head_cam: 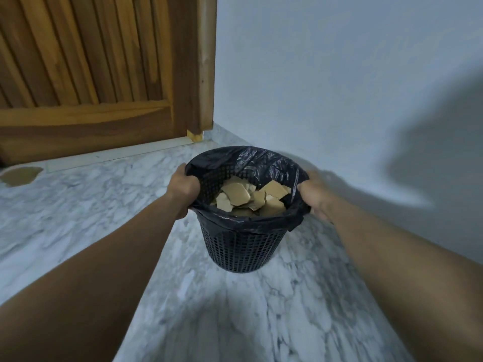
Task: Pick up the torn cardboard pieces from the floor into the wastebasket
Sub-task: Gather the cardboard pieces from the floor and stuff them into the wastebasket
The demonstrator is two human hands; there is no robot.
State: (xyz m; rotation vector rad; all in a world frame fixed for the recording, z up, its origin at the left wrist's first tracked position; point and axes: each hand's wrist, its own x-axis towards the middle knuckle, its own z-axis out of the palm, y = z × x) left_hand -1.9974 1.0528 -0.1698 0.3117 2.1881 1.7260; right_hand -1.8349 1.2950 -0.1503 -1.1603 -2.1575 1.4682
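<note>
1. the left hand grips the left side of the rim of the wastebasket, its fingers curled tight on the rim and the bag edge.
2. the right hand grips the opposite, right side of the rim. the thumb lies on top and the fingers wrap down the outside, though they are blurred.
3. the wastebasket is dark plastic mesh, upright between the two outstretched forearms. whether it stands on the floor or is held just above it cannot be told.
4. a black liner bag is folded over the rim. it is rumpled at the far side and has slipped low inside at the left, baring the mesh.
5. the torn cardboard pieces lie heaped inside the wastebasket, tan and overlapping.
6. one more brown piece lies on the marble floor at the far left, well apart from the wastebasket and near the foot of the wooden door.
7. a pale wall meets the door frame in the corner behind the wastebasket.
</note>
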